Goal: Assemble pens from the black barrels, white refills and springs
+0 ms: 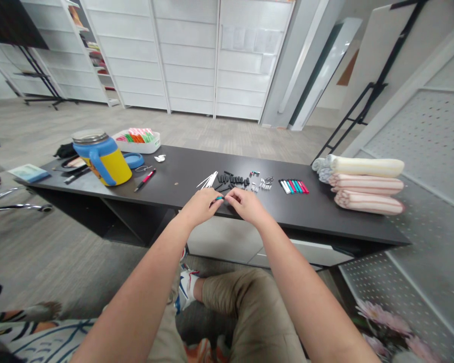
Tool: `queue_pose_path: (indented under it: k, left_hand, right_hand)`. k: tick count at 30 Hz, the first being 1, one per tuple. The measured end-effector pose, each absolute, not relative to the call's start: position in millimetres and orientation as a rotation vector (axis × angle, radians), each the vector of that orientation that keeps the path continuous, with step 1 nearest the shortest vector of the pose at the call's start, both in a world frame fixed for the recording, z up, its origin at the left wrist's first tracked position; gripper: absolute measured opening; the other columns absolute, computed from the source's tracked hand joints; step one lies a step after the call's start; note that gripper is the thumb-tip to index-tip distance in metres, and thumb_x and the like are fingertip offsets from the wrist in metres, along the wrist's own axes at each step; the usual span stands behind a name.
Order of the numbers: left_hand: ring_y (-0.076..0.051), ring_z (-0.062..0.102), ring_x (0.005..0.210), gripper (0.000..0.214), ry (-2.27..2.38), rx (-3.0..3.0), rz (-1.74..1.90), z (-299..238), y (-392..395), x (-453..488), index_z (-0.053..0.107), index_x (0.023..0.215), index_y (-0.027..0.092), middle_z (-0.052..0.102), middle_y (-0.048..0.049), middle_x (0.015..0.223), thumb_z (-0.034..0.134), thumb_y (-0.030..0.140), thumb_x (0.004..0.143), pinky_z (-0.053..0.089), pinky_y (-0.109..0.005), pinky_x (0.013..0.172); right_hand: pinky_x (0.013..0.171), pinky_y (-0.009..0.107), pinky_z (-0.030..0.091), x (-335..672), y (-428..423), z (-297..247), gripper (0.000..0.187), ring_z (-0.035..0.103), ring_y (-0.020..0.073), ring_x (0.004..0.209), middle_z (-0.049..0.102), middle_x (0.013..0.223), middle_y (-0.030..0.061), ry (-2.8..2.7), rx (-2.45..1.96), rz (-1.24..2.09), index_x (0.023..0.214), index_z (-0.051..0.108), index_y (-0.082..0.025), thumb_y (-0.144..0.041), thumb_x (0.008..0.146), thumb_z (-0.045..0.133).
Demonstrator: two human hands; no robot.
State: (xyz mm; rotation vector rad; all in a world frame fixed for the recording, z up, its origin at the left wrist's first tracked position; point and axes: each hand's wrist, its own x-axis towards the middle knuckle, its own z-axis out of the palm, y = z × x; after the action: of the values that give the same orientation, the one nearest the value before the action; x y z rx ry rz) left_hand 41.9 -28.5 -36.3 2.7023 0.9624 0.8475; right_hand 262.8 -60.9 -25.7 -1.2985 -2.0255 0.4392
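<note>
My left hand (200, 205) and my right hand (245, 204) meet at the front edge of a dark table (344, 217), both pinched on a small teal pen part (219, 198) held between them. Just beyond lie thin white refills (207, 180), several short black pen pieces (232, 180), small metal springs and tips (263, 184), and a row of coloured pen barrels (293, 186) in white, teal, red and pink.
A blue and yellow jug (101, 159) stands at the table's left with a red pen (145, 180) and a white tray (138, 142) of coloured items behind it. Rolled towels (366, 184) lie stacked at the right. White cabinets line the far wall.
</note>
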Motion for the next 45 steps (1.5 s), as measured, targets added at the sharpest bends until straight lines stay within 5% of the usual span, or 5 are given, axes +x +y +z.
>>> queue_pose_path:
  k: [23,29,33,39,45]
  left_hand:
    - [-0.026,0.062,0.115,0.016,1.151,2.726,0.938,-29.8,-39.8,47.4,0.069,0.114,0.024,0.073,-0.0075,0.115,0.059,0.028,0.102,0.043,-0.043,0.102]
    - [-0.027,0.055,0.132,0.029,1.174,2.761,1.001,-29.7,-43.6,50.0,0.062,0.132,0.025,0.067,-0.0086,0.139,0.056,0.028,0.103,0.037,-0.046,0.111]
    - [-0.027,0.058,0.128,0.019,1.198,2.757,0.981,-28.2,-42.3,47.8,0.07,0.111,0.025,0.07,-0.0074,0.13,0.056,0.018,0.1,0.039,-0.046,0.109]
    - [-0.027,0.059,0.123,0.023,1.162,2.78,0.985,-21.9,-44.4,47.8,0.069,0.121,0.025,0.072,-0.009,0.126,0.054,0.032,0.104,0.038,-0.047,0.11]
    - [-0.027,0.061,0.115,0.013,1.187,2.82,1.007,-19.6,-47.9,53.6,0.068,0.104,0.022,0.074,-0.0079,0.113,0.055,0.024,0.103,0.04,-0.045,0.103]
  right_hand:
    - [0.074,0.031,0.041,261.4,-56.4,-30.1,0.035,0.065,0.0198,0.08,0.075,0.085,0.0049,-2.087,-1.286,0.323,0.083,0.071,-0.023,-0.039,0.107,0.051]
    - [0.079,0.032,0.043,263.0,-56.9,-29.1,0.033,0.067,0.0207,0.085,0.076,0.089,0.0051,-2.048,-1.264,0.335,0.087,0.072,-0.024,-0.038,0.107,0.05]
    - [0.078,0.031,0.043,263.1,-57.9,-27.7,0.036,0.066,0.0201,0.083,0.075,0.085,0.0042,-2.06,-1.236,0.374,0.084,0.072,-0.024,-0.041,0.107,0.049]
    - [0.077,0.031,0.044,264.1,-57.1,-28.0,0.034,0.067,0.0197,0.083,0.076,0.087,0.0033,-2.02,-1.238,0.38,0.085,0.072,-0.024,-0.04,0.106,0.05]
    - [0.076,0.031,0.044,264.2,-57.2,-26.2,0.039,0.067,0.0196,0.081,0.074,0.083,0.0034,-2.06,-1.249,0.363,0.081,0.07,-0.024,-0.042,0.107,0.048]
